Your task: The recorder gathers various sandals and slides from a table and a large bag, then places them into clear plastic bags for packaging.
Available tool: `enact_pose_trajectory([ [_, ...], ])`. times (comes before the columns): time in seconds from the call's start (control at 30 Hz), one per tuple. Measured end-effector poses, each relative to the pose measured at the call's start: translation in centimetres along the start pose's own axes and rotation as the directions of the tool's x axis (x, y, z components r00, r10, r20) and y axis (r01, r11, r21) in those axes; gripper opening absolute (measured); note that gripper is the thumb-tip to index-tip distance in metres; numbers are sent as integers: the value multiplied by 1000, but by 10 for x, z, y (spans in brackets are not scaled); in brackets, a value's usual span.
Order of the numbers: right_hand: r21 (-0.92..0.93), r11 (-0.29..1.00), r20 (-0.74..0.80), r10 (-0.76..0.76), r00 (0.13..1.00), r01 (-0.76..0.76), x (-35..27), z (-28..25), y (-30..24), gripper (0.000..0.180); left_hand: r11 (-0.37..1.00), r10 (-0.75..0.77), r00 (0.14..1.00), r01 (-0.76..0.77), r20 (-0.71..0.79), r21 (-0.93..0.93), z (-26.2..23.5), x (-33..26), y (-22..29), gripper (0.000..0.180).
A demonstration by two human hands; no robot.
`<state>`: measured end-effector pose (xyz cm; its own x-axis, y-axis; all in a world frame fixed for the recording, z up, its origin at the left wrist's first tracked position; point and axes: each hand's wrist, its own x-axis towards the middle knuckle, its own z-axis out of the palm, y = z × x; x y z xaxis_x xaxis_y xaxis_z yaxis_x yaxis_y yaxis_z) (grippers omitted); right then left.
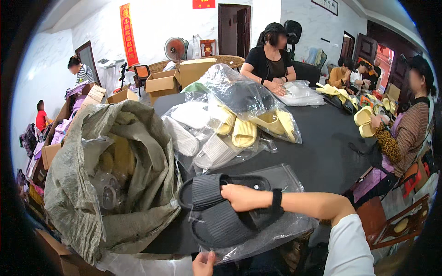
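**Dark slippers meet their clear bag at a busy packing table**

Head view: a person's right hand (244, 197), wrist banded in black, lies curled over a pair of dark ribbed slippers (221, 212) stacked on the near edge of the black tabletop (322, 152), fingers closed around the upper slipper's strap. The slippers sit at the mouth of a clear plastic bag (281, 221) spread flat beneath them. At the bottom edge, the left hand (203, 263) pinches the bag's near rim, thumb up; how tightly it grips cannot be told. Done well, the step likely calls for keeping the pair squared together while the left hand holds the opening taut, so soles slide in without snagging the film. Beside them slumps a large grey-green woven sack (115, 184); behind, a heap of bagged yellow and white slippers (230, 124). Other workers sit across the tabletop, handling yellow slippers (363, 120).
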<state>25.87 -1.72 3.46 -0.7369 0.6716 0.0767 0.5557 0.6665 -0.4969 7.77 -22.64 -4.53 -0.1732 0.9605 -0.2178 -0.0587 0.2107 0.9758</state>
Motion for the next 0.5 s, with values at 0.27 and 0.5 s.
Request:
enact_pose_trajectory([
  [0.27, 167, 972, 24, -172, 985, 165, -62, 28, -86, 19, 999, 10, 994, -6, -111, 33, -4, 11, -28, 25],
  [0.5, -3, 979, 109, -203, 973, 204, -103, 6, -102, 15, 977, -131, 964, 87, -233, -192, 6, 21, -45, 19],
])
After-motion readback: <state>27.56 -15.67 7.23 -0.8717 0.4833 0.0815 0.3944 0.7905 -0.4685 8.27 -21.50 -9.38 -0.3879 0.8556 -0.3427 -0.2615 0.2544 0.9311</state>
